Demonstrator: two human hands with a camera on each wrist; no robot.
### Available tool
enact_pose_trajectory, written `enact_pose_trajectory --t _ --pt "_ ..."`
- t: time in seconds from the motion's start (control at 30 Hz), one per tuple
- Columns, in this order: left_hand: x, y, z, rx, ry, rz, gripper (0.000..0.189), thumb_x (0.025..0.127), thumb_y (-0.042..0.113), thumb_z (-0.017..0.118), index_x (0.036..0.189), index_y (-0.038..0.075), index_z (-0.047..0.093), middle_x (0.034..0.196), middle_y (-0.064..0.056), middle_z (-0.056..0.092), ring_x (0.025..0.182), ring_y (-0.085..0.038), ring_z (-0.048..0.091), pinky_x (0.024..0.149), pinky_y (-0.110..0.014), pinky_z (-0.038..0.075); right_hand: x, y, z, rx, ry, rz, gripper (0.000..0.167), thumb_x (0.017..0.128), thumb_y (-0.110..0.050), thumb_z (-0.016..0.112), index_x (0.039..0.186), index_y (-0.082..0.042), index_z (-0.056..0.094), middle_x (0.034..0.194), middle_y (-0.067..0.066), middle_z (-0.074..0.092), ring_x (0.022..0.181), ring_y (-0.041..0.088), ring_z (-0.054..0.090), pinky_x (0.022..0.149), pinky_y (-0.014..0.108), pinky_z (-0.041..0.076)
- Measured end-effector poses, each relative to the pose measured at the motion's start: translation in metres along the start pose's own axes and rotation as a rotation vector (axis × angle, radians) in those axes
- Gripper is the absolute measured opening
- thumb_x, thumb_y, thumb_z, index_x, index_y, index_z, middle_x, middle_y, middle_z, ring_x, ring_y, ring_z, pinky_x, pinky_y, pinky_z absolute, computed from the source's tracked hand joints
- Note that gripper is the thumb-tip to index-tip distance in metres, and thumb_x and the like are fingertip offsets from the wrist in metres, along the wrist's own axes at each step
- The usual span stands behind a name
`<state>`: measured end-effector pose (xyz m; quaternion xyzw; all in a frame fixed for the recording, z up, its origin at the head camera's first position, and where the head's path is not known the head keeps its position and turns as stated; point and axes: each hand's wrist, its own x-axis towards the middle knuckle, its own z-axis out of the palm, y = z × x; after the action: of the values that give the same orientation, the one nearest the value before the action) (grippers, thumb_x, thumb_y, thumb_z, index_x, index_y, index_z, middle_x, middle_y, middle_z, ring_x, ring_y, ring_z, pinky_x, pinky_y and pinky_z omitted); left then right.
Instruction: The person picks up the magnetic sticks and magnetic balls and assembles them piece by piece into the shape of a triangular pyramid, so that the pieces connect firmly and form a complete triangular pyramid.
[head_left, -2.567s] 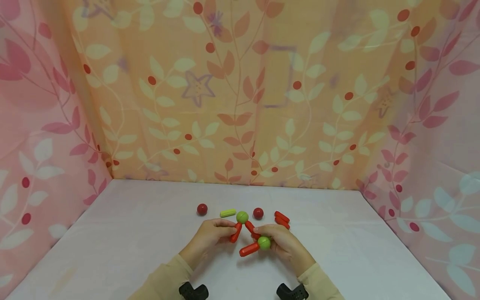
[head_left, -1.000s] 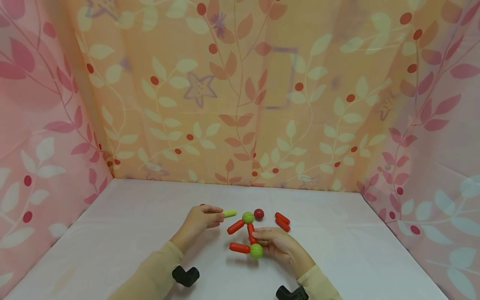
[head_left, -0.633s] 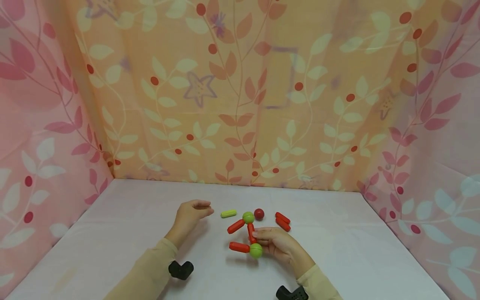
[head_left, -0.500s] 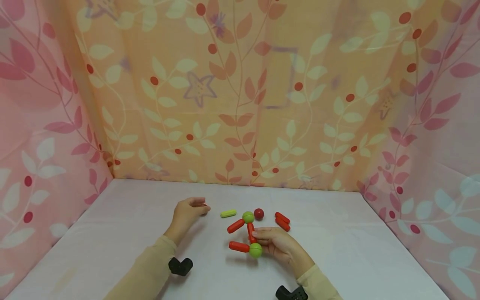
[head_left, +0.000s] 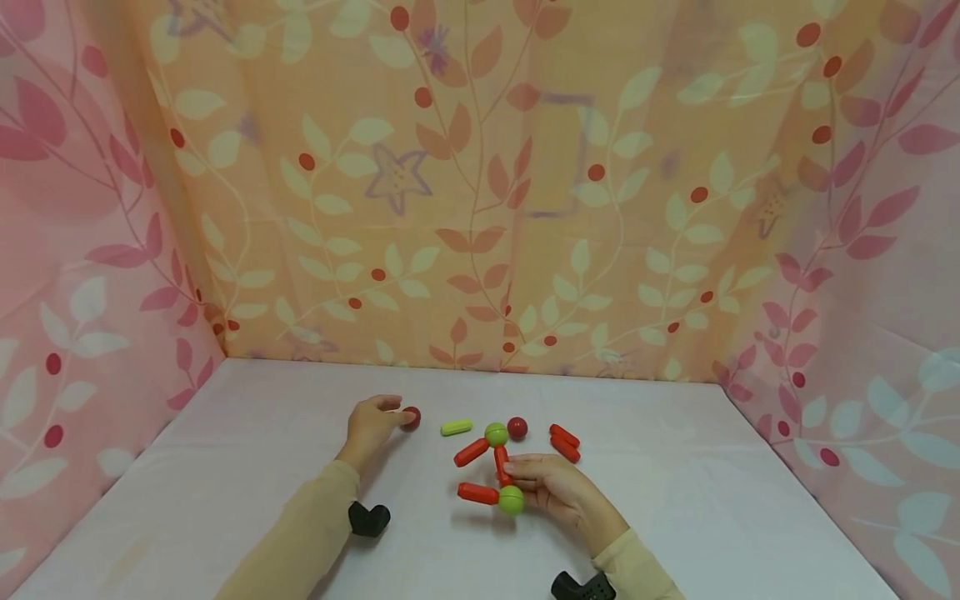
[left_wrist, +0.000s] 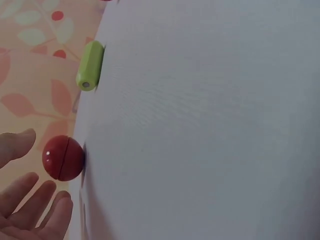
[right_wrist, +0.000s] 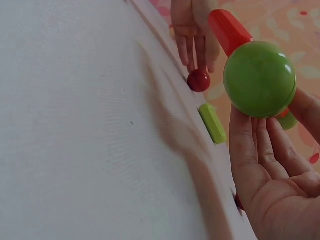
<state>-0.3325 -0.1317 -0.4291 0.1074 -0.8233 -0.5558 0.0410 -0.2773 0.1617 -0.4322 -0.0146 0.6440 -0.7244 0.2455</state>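
In the head view my right hand (head_left: 564, 493) pinches the upright red stick of a magnetic ball-and-stick build between thumb and fingers. That build has a near green ball (head_left: 511, 500), a far green ball (head_left: 497, 434) and two more red sticks, the lower (head_left: 477, 493) and upper (head_left: 471, 452), pointing left. My left hand (head_left: 371, 429) is at a loose red ball (head_left: 411, 418) on the table. The left wrist view shows its thumb and fingers spread on either side of that ball (left_wrist: 63, 158). A green ball (right_wrist: 260, 79) fills the space above my right fingers in the right wrist view.
A loose lime stick (head_left: 457, 427) lies between the left red ball and the build. Another red ball (head_left: 517, 428) sits beside the far green ball, and two red sticks (head_left: 565, 442) lie further right. Patterned curtains (head_left: 480, 208) stand behind the white table (head_left: 225, 500).
My left hand has let go of the build and moved left to the red ball, which shows again beside its fingertips. My right hand keeps hold of the build, whose upper stick has swung leftward.
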Motion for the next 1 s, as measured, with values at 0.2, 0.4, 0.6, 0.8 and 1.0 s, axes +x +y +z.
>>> enact_pose_trajectory --t 0.2,0.4,0.6,0.8,1.0 --pt "0.007 -0.005 0.007 0.059 0.016 0.048 0.037 0.083 0.01 0.076 0.117 -0.002 0.069 0.119 -0.021 0.069 0.116 -0.035 0.058 0.101 -0.049 0.044 -0.002 0.001 0.002 0.001 0.0 0.005 0.033 0.094 -0.017 0.067 0.12 0.004 0.066 0.096 0.001 0.076 0.09 0.011 0.072 0.086 0.029 0.059" --pt "0.005 -0.006 0.007 0.081 0.023 0.057 0.031 0.081 0.005 0.075 0.111 -0.002 0.072 0.112 -0.021 0.071 0.113 -0.037 0.059 0.1 -0.05 0.045 -0.002 0.002 0.001 0.009 0.01 0.011 0.036 0.094 -0.019 0.068 0.122 0.004 0.065 0.097 0.002 0.076 0.09 0.011 0.072 0.087 0.03 0.059" --pt "-0.002 -0.004 0.001 0.015 0.005 0.033 0.033 0.083 0.01 0.075 0.113 -0.002 0.07 0.113 -0.022 0.07 0.111 -0.035 0.06 0.097 -0.045 0.047 -0.001 0.002 0.0 0.001 0.017 0.005 0.037 0.094 -0.02 0.068 0.122 0.004 0.065 0.097 0.001 0.076 0.091 0.011 0.072 0.088 0.031 0.059" --pt "-0.017 0.001 -0.004 -0.068 -0.054 -0.019 0.032 0.086 0.013 0.075 0.114 -0.001 0.067 0.112 -0.019 0.069 0.099 -0.027 0.064 0.087 -0.036 0.056 0.0 0.001 -0.002 0.021 0.026 -0.006 0.034 0.095 -0.02 0.067 0.121 0.002 0.066 0.095 0.0 0.076 0.09 0.011 0.072 0.087 0.03 0.059" --pt "-0.035 0.009 -0.002 -0.093 -0.103 -0.004 0.031 0.084 0.015 0.078 0.11 0.0 0.071 0.105 -0.015 0.073 0.09 -0.019 0.067 0.083 -0.034 0.057 0.001 0.0 -0.003 0.035 0.035 -0.018 0.031 0.095 -0.018 0.067 0.119 0.001 0.067 0.094 -0.001 0.076 0.089 0.01 0.072 0.085 0.029 0.059"
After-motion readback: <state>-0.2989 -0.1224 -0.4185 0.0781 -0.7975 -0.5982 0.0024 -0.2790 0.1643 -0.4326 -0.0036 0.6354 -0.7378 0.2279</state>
